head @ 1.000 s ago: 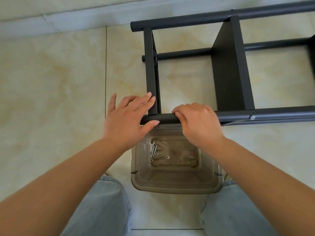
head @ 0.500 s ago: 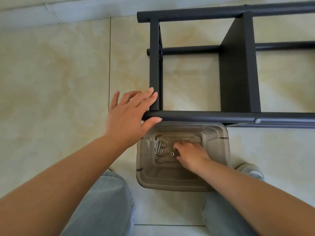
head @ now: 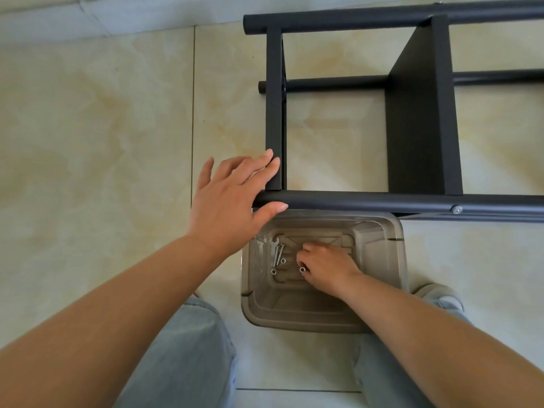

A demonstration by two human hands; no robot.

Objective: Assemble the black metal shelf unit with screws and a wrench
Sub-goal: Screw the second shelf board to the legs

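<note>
The black metal shelf frame point(head: 353, 198) lies on its side on the tiled floor, with one shelf panel point(head: 418, 128) fitted and a screw head point(head: 456, 209) in the near tube. My left hand point(head: 229, 201) rests on the left end of that tube, fingers straight on the crossbar, thumb under the tube. My right hand point(head: 326, 263) reaches into the clear brown bin point(head: 294, 322), fingertips curled down at a nut point(head: 302, 269); whether they pinch it does not show. A small wrench point(head: 273, 241) and two screws point(head: 278, 254) lie in the bin's left part.
The bin stands between my knees in light jeans point(head: 188, 363), just under the near tube. A shoe point(head: 438, 295) shows right of the bin. A pale baseboard point(head: 117, 19) runs along the far side. Bare tile lies to the left of the frame.
My right hand left the near tube and went down into the bin, then shifted to the nut. My left hand stayed on the tube end.
</note>
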